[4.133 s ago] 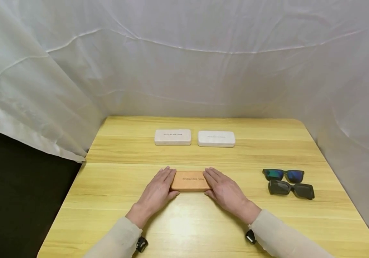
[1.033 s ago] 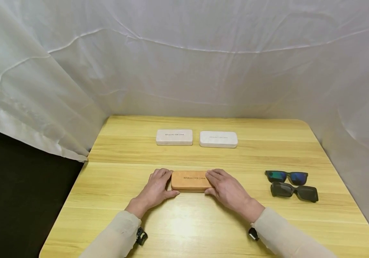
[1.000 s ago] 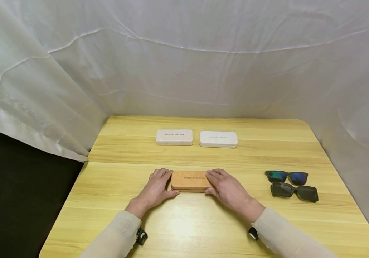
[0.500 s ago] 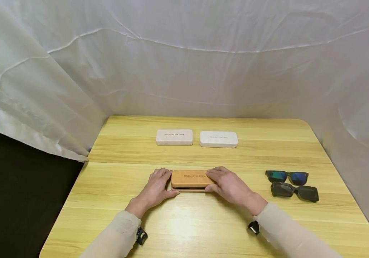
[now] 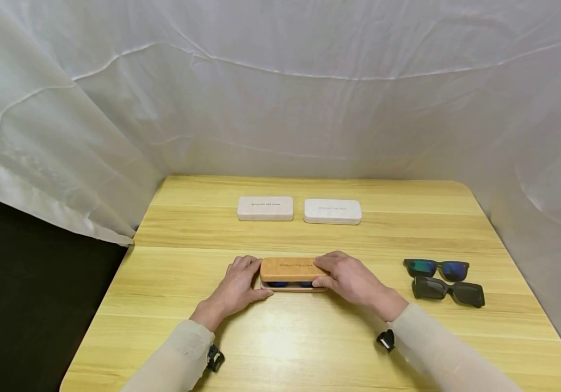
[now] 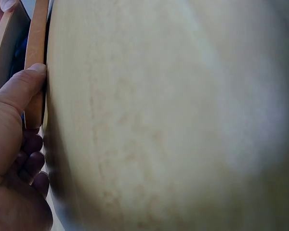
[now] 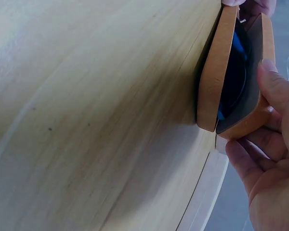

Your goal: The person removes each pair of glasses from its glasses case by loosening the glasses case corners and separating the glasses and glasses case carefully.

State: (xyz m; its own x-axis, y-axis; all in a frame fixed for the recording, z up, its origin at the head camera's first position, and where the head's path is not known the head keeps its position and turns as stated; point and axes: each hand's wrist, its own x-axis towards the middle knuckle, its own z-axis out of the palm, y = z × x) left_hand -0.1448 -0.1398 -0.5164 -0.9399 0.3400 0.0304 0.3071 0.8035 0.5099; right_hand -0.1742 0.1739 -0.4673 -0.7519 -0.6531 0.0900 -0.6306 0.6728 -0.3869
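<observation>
An orange-tan glasses case (image 5: 285,269) lies on the table in front of me, its lid partly raised. Blue-lensed sunglasses (image 5: 277,284) show through the gap in the head view, and dark blue shows inside in both wrist views. My left hand (image 5: 235,287) holds the case's base at the left end, thumb on the front wall, as the left wrist view also shows. At the right end my right hand (image 5: 351,279) pinches the lid, the thumb (image 7: 274,84) on its front edge and the fingers behind.
Two pale glasses cases, one pinkish (image 5: 265,209) and one white (image 5: 332,212), lie closed towards the back of the wooden table (image 5: 192,234). On the right are mirrored sunglasses (image 5: 451,270) and black sunglasses (image 5: 467,294). White curtain (image 5: 309,120) surrounds the table.
The orange-tan case's lid has gone from closed to partly raised, lifted by my right hand at its front edge. The blue lenses inside have come into view. My left hand stays on the base.
</observation>
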